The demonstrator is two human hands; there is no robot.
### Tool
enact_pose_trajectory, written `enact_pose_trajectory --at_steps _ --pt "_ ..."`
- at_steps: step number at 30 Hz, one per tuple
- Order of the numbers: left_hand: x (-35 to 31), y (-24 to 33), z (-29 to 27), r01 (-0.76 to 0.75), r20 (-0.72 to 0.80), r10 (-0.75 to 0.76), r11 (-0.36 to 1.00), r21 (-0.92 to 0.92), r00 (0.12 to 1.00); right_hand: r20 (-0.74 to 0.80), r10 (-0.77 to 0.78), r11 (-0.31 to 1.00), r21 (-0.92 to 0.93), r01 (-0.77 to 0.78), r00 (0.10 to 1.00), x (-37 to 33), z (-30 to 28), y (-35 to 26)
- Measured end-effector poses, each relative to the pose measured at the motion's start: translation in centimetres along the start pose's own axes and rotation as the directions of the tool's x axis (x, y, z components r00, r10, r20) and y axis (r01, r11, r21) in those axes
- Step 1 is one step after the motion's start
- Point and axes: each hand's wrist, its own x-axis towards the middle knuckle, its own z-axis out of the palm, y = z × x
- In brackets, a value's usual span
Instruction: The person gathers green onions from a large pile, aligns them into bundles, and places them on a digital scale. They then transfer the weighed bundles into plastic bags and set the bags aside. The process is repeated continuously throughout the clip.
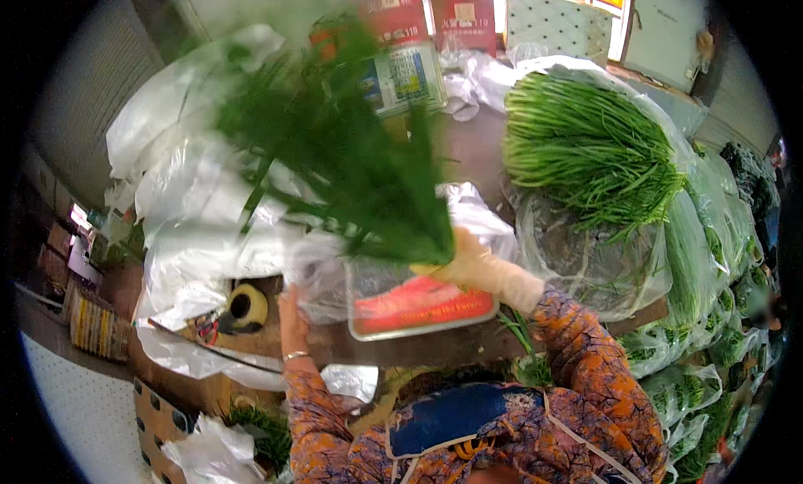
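Right hand (481, 266) closed round the narrow end of a bunch of greens (343, 158); fingers wrapped, no gap seen. Bunch sticks out of the grip, up and to the left, fanning wide away from the body; leaf ends blurred. Tray (418, 308) with a red panel sits just below and left of the grip, nearer the body; can't tell if the hand touches it. Loose stems (519, 329) nearer the body than the grip, by the right forearm.

Left hand (293, 317), bracelet (296, 355) on wrist, is left of the grip, past the tray. Fingers point away from the body, at the edge of a clear plastic bag (322, 275); can't tell if they pinch it.

Further left of the grip, beyond the left hand: tape roll (247, 304). White plastic sheeting (205, 199) heaped to the far left, partly behind the bunch. Right of the grip and farther out, a big pile of greens (585, 149) lies on plastic, well apart from the held bunch. Farthest, straight beyond the grip: red boxes (464, 15), tufted chair back (560, 24) to their right.
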Motion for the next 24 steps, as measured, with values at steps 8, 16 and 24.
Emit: enact_pose_trajectory --at_steps 8,16,24 --pt "-9.4 7.6 1.3 0.351 0.743 0.419 0.688 -0.634 0.522 0.322 0.678 0.678 -0.621 -0.393 0.661 3.5 1.0 4.6" --pt "-11.2 9.8 1.6 -0.504 -0.173 0.573 0.801 0.323 0.801 0.564 0.426 0.895 -0.377 -0.239 0.707 6.0 -2.8 -1.1" --pt "-11.6 10.6 4.9 -0.595 -0.157 0.688 0.702 0.391 0.709 -0.286 0.625 0.695 -0.218 -0.685 0.726 -13.6 -8.7 3.7"
